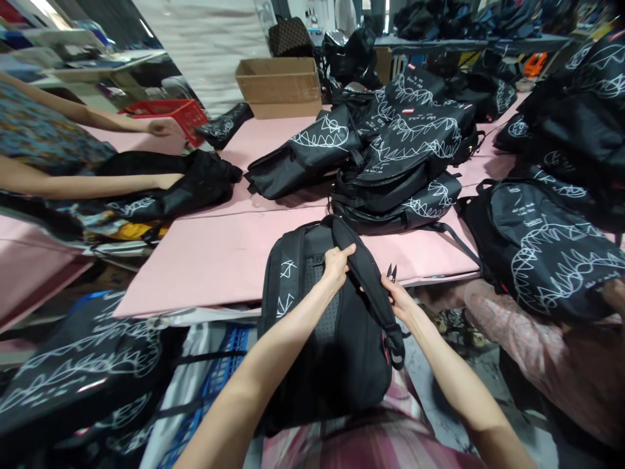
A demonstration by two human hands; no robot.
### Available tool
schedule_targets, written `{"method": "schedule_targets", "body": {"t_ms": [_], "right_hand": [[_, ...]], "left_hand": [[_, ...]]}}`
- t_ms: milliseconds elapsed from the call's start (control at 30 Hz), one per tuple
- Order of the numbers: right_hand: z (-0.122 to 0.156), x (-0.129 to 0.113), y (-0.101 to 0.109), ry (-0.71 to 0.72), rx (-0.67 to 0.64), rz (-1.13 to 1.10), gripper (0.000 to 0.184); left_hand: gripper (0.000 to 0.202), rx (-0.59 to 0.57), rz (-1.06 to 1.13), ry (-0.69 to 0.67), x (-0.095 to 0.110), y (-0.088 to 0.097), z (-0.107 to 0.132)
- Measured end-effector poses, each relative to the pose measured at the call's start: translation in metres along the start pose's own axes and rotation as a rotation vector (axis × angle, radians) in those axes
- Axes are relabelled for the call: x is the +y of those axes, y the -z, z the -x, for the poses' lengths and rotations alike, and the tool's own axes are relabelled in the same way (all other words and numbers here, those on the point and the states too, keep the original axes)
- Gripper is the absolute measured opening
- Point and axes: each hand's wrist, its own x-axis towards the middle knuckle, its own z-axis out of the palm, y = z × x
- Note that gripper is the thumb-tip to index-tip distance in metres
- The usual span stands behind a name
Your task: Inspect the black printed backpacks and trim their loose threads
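A black backpack rests against my lap and the table edge, its back panel and shoulder straps facing up. My left hand is closed on the upper part of the right-hand shoulder strap. Lower down, my right hand grips the outer edge of that same strap. The dark tips of small thread snips stick up beside my right fingers; the rest of the tool is hidden by the hand. White scribble print marks the other strap.
Printed black backpacks pile up on the pink table. More lie at right and lower left. At left, a co-worker's hands handle black fabric. A cardboard box and red crate stand behind.
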Motion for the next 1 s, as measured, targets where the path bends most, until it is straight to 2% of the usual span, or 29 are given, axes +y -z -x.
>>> {"method": "schedule_targets", "body": {"t_ms": [100,267,333,400,433,500,600,667,700,767,833,867,1000], "right_hand": [[0.012,0.003,0.005,0.068,-0.058,0.083,0.031],[0.023,0.005,0.002,0.066,0.054,0.021,0.026],[0.024,0.005,-0.003,0.053,0.072,-0.014,0.024],[0.026,0.005,-0.007,0.06,0.055,-0.032,0.022],[0.027,0.005,-0.008,0.065,0.045,-0.035,0.021],[0.029,0.005,-0.01,0.072,0.038,-0.035,0.02],[0.031,0.005,-0.01,0.065,0.047,-0.044,0.02],[0.031,0.004,-0.01,0.057,0.049,-0.055,0.019],[0.031,0.004,-0.01,0.051,0.05,-0.055,0.019],[0.032,0.003,-0.011,0.04,0.057,-0.036,0.02],[0.034,0.004,-0.01,0.047,0.072,0.016,0.022],[0.035,0.005,-0.009,0.056,0.089,0.059,0.024],[0.039,0.012,0.004,0.155,0.195,0.331,0.032]], "left_hand": [[0.023,0.018,-0.002,-0.005,0.006,-0.001,-0.006],[0.016,0.004,-0.013,0.029,0.007,-0.005,-0.01],[0.012,-0.045,-0.039,0.047,0.008,-0.001,-0.007],[0.017,-0.125,-0.127,0.032,0.011,0.009,0.0],[0.022,-0.158,-0.201,-0.008,0.012,0.017,0.004],[0.028,-0.164,-0.409,-0.172,0.014,0.041,0.016],[0.038,-0.037,-0.866,-0.528,0.008,0.086,0.042],[0.049,0.051,-1.207,-0.712,-0.003,0.118,0.063],[0.056,0.084,-1.362,-0.755,-0.009,0.134,0.073],[0.064,0.128,-1.579,-0.749,-0.017,0.161,0.088],[0.061,0.142,-1.625,-0.721,-0.012,0.183,0.091],[0.058,0.169,-1.586,-0.73,-0.002,0.191,0.087],[0.048,0.361,-1.296,-0.769,0.07,0.211,0.049]]}}
